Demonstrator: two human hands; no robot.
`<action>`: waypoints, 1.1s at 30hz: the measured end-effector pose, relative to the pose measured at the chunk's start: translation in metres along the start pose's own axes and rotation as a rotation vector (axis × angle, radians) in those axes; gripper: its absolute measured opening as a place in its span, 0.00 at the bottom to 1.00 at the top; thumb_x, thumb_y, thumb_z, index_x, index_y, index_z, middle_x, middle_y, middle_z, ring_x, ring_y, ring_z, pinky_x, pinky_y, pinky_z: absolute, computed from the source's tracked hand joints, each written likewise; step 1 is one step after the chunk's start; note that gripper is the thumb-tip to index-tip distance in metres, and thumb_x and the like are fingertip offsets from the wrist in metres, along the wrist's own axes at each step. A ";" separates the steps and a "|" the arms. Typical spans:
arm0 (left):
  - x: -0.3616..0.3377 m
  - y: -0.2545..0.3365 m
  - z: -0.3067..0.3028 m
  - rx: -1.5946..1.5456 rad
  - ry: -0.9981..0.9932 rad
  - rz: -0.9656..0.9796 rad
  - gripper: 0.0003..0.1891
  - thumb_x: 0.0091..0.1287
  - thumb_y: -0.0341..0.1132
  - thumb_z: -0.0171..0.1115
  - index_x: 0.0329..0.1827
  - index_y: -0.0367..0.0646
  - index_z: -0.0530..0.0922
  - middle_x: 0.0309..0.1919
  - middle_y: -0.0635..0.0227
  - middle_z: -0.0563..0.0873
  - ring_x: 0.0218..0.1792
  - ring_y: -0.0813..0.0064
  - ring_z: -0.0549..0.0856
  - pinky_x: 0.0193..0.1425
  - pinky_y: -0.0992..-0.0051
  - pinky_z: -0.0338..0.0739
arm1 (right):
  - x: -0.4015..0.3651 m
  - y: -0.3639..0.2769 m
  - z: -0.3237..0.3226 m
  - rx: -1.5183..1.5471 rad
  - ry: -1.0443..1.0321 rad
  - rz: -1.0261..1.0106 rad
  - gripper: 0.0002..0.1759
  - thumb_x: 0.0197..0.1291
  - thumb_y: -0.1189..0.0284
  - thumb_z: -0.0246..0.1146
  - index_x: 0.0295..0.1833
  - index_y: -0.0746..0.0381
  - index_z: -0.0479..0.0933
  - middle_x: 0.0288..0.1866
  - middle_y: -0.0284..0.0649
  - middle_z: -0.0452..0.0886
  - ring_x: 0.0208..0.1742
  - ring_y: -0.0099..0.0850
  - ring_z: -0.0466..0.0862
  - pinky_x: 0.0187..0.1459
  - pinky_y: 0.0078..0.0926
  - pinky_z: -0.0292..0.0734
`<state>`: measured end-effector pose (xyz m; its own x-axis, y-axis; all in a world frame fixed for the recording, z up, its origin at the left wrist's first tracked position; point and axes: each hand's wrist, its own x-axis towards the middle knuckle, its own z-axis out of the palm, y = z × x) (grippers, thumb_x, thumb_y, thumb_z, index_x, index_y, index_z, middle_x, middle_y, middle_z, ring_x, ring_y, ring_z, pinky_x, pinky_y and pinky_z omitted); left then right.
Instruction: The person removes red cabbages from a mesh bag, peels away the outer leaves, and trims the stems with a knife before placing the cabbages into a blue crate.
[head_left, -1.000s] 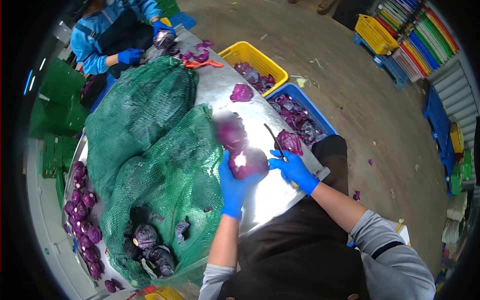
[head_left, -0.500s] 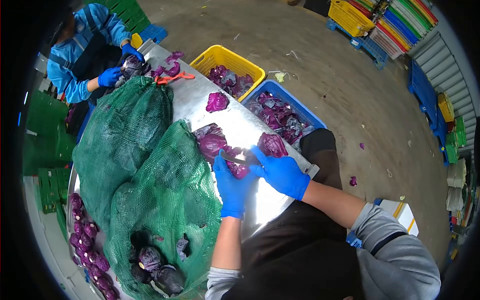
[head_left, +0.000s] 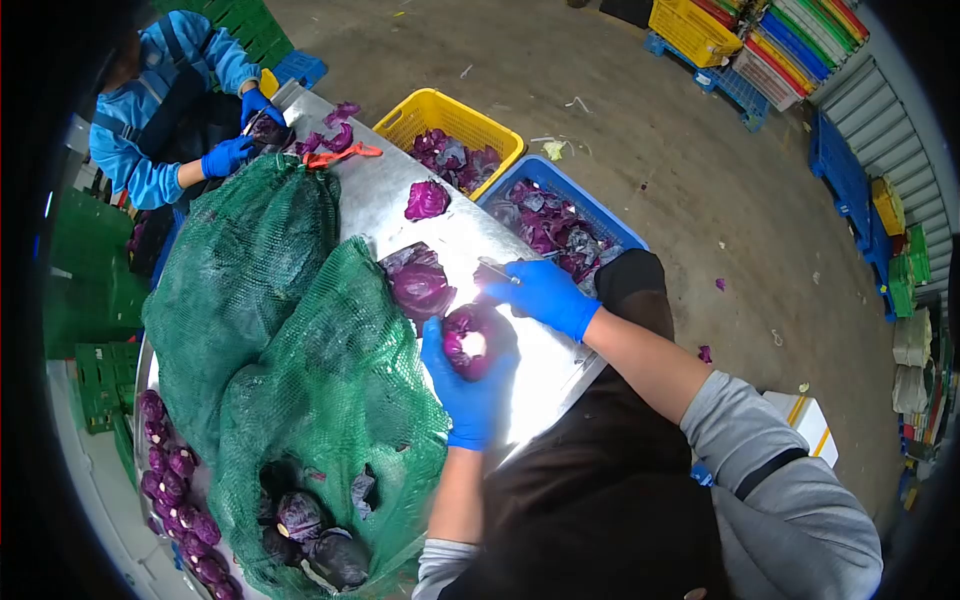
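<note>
My left hand [head_left: 462, 395] is closed around a trimmed red cabbage [head_left: 466, 328], its pale cut stem end facing up. To the right and a little farther away, my right hand [head_left: 548, 297] grips a knife [head_left: 498, 271]; the blade is blurred and partly lost in glare. Beyond the cabbage, loose purple outer leaves [head_left: 419, 284] lie on the metal table [head_left: 385, 205]. Another purple leaf piece [head_left: 428, 200] rests farther up the table. Beside my left hand, an opened green mesh sack [head_left: 335, 400] spreads out with several untrimmed cabbages [head_left: 302, 517] at its mouth.
A full green mesh sack [head_left: 245, 250] stands behind the open one. Yellow [head_left: 400, 112] and blue [head_left: 625, 235] crates of leaves adjoin the table's far side. Trimmed cabbages [head_left: 170, 487] line the left. A co-worker [head_left: 165, 110] in blue gloves handles a cabbage at the far end.
My right hand has moved away from the cabbage with the knife, up and to the right. The cabbage in my left hand has turned, showing its cut stem end.
</note>
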<state>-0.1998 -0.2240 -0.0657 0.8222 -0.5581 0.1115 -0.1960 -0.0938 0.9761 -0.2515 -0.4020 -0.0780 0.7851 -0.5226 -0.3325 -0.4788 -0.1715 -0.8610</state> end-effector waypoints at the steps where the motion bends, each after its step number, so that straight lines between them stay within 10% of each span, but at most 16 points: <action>1: -0.002 0.013 -0.007 -0.155 0.004 -0.197 0.55 0.39 0.31 0.81 0.72 0.35 0.57 0.67 0.59 0.67 0.65 0.65 0.69 0.72 0.67 0.62 | 0.006 0.011 0.004 0.007 -0.003 -0.004 0.21 0.64 0.50 0.56 0.43 0.55 0.82 0.33 0.43 0.84 0.31 0.33 0.83 0.34 0.31 0.77; 3: -0.014 -0.001 -0.020 -0.141 -0.048 -0.037 0.56 0.39 0.33 0.81 0.73 0.34 0.55 0.68 0.57 0.65 0.67 0.63 0.67 0.73 0.66 0.60 | 0.014 0.030 0.006 -0.191 0.274 -0.152 0.24 0.55 0.52 0.64 0.40 0.64 0.82 0.28 0.49 0.83 0.29 0.37 0.85 0.33 0.34 0.78; 5: -0.019 0.000 -0.029 -0.136 -0.096 0.027 0.57 0.39 0.33 0.82 0.73 0.34 0.54 0.69 0.56 0.64 0.68 0.63 0.66 0.74 0.66 0.59 | 0.009 0.010 -0.010 -0.200 0.216 0.108 0.26 0.54 0.54 0.64 0.50 0.63 0.80 0.34 0.53 0.83 0.32 0.43 0.85 0.35 0.38 0.78; 10: -0.016 -0.003 -0.023 -0.088 -0.142 -0.017 0.59 0.37 0.35 0.82 0.74 0.34 0.53 0.72 0.55 0.61 0.71 0.61 0.63 0.75 0.65 0.56 | -0.027 0.000 -0.015 -0.243 0.145 -0.206 0.38 0.57 0.53 0.64 0.70 0.55 0.64 0.44 0.48 0.84 0.37 0.43 0.85 0.38 0.39 0.78; 12: -0.008 0.017 -0.018 -0.049 -0.222 0.014 0.39 0.55 0.29 0.72 0.68 0.36 0.60 0.60 0.55 0.72 0.55 0.67 0.78 0.57 0.67 0.79 | -0.039 0.000 0.006 -0.060 0.017 -0.453 0.36 0.58 0.54 0.64 0.70 0.54 0.65 0.49 0.45 0.82 0.38 0.41 0.86 0.40 0.36 0.79; 17: 0.007 0.036 -0.022 -0.002 -0.359 0.160 0.22 0.63 0.33 0.66 0.57 0.39 0.68 0.47 0.61 0.79 0.47 0.69 0.81 0.52 0.61 0.82 | -0.039 -0.022 0.009 -0.419 -0.157 -0.601 0.21 0.58 0.55 0.63 0.54 0.52 0.81 0.43 0.42 0.85 0.37 0.38 0.86 0.40 0.29 0.79; 19: 0.006 0.019 -0.019 -1.108 -0.214 -0.622 0.22 0.65 0.39 0.64 0.57 0.39 0.69 0.45 0.61 0.79 0.44 0.65 0.81 0.53 0.56 0.79 | -0.035 -0.011 0.022 -0.302 -0.140 -0.583 0.19 0.58 0.55 0.62 0.51 0.52 0.82 0.40 0.41 0.85 0.36 0.38 0.85 0.38 0.30 0.79; 23: -0.003 0.008 -0.019 0.363 -0.236 -0.097 0.38 0.54 0.51 0.71 0.61 0.34 0.67 0.48 0.58 0.77 0.50 0.58 0.79 0.61 0.59 0.73 | -0.022 -0.016 0.015 -0.496 -0.089 -0.588 0.16 0.60 0.54 0.59 0.43 0.53 0.83 0.35 0.39 0.85 0.33 0.38 0.84 0.34 0.31 0.78; 27: -0.042 -0.008 -0.048 0.290 -0.246 -0.117 0.58 0.42 0.36 0.79 0.75 0.32 0.50 0.70 0.51 0.62 0.69 0.62 0.65 0.73 0.66 0.60 | -0.011 0.008 0.009 0.119 -0.013 -0.290 0.14 0.60 0.61 0.62 0.29 0.60 0.79 0.22 0.39 0.79 0.22 0.28 0.75 0.28 0.27 0.73; 31: -0.060 0.002 -0.073 -0.009 -0.293 -0.295 0.59 0.39 0.32 0.79 0.75 0.34 0.49 0.71 0.52 0.60 0.71 0.61 0.63 0.75 0.66 0.56 | -0.013 0.044 0.007 -0.090 0.003 -0.320 0.14 0.60 0.63 0.63 0.28 0.62 0.78 0.21 0.34 0.77 0.22 0.22 0.72 0.26 0.25 0.71; 33: -0.070 -0.021 -0.076 0.114 -0.239 -0.157 0.57 0.39 0.29 0.77 0.75 0.35 0.51 0.70 0.55 0.62 0.69 0.63 0.66 0.73 0.67 0.61 | -0.036 0.033 0.006 0.180 0.001 0.086 0.15 0.62 0.65 0.62 0.25 0.61 0.76 0.20 0.30 0.74 0.22 0.19 0.71 0.24 0.25 0.69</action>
<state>-0.2132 -0.1205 -0.0796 0.7007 -0.7065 -0.0992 -0.1468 -0.2788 0.9491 -0.2929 -0.3838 -0.0972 0.7441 -0.5296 -0.4072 -0.4660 0.0253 -0.8844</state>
